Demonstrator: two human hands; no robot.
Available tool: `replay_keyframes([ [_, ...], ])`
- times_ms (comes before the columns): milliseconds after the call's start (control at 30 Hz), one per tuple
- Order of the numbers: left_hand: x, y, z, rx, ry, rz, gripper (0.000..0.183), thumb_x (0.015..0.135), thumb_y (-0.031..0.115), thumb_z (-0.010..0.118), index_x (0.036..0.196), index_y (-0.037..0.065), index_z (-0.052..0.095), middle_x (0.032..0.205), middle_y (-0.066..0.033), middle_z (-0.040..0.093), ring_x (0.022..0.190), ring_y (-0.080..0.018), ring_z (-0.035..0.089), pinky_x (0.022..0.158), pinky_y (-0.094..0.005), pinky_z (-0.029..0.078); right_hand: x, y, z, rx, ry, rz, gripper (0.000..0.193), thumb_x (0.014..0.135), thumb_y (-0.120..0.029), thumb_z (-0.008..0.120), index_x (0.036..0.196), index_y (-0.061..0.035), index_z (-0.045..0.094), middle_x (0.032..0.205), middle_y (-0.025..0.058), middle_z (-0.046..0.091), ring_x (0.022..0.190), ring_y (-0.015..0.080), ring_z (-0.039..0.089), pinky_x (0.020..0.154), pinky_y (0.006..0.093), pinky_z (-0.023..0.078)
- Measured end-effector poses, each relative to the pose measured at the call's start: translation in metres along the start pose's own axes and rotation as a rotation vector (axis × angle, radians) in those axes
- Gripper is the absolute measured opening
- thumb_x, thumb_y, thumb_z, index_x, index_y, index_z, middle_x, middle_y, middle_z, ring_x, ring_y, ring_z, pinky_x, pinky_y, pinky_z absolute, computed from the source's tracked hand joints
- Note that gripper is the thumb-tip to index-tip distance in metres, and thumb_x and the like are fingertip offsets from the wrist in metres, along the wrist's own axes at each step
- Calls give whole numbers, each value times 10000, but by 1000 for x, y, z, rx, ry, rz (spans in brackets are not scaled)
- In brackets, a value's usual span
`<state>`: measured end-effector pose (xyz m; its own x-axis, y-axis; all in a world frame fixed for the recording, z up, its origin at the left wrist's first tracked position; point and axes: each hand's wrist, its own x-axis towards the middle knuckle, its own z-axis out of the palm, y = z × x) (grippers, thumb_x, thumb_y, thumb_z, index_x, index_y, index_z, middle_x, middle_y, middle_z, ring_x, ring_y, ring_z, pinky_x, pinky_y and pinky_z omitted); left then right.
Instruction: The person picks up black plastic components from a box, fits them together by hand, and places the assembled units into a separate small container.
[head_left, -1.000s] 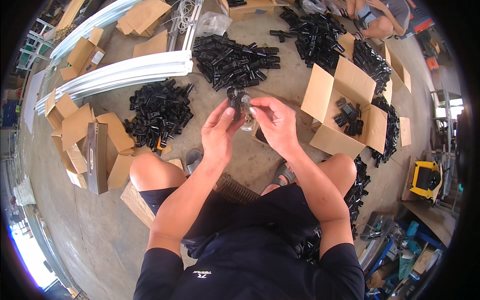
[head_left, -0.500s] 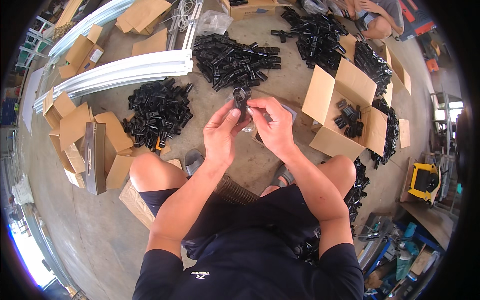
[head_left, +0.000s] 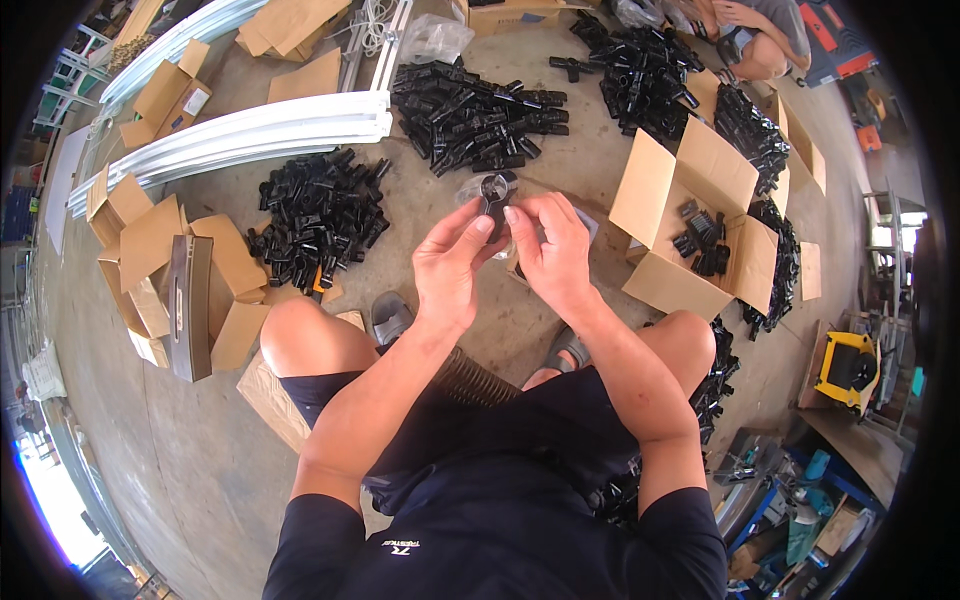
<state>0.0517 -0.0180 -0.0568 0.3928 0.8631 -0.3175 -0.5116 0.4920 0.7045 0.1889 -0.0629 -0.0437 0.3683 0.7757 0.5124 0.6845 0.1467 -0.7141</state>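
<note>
Between my two hands, above the floor in front of my knees, is a black pipe clamp fitting with a round open ring at its far end. My left hand pinches its near end between thumb and fingers. My right hand is closed against the fitting's right side, thumb and fingertips pressed together there; what those fingertips grip is too small to make out. Behind the fitting lies a clear plastic bag, partly hidden by my hands.
Heaps of black fittings lie ahead, at left and at far right. An open cardboard box holds several fittings. White metal rails stretch across the left. Another person sits at the far right.
Both hands and the fitting have shifted slightly to the right. The fitting's ring is tilted a little differently, and my grip stays on it.
</note>
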Motion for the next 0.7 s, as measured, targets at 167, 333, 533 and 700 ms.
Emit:
replay_keyframes([
  [167,1,0,-1,3,4,-16,287,988,20,656,1273,-13,655,1145,-147,729,1004,-251,731,920,-418,624,4,-2,-10,-215,-132,28,149,930,-127,726,871,-41,619,817,76,665,725,282,681,573,383,514],
  [333,3,2,2,-21,11,-3,278,999,25,642,1274,-12,654,1157,-146,726,1026,-248,724,920,-420,623,8,-11,-15,-30,-132,57,159,952,-195,698,950,-60,616,876,89,663,732,294,686,575,390,524],
  [533,1,-2,-1,6,-18,-21,275,1008,37,633,1279,-10,655,1185,-136,719,1064,-234,710,927,-418,619,3,4,-8,-207,-160,-79,176,942,-199,709,997,-67,607,907,93,667,730,296,682,569,396,521],
  [700,0,1,0,-5,-15,-19,277,1009,40,633,1282,3,660,1186,-125,722,1059,-225,708,931,-406,616,9,-6,-16,-230,-211,-19,181,952,-207,698,982,-60,596,890,93,660,714,301,673,565,409,517],
])
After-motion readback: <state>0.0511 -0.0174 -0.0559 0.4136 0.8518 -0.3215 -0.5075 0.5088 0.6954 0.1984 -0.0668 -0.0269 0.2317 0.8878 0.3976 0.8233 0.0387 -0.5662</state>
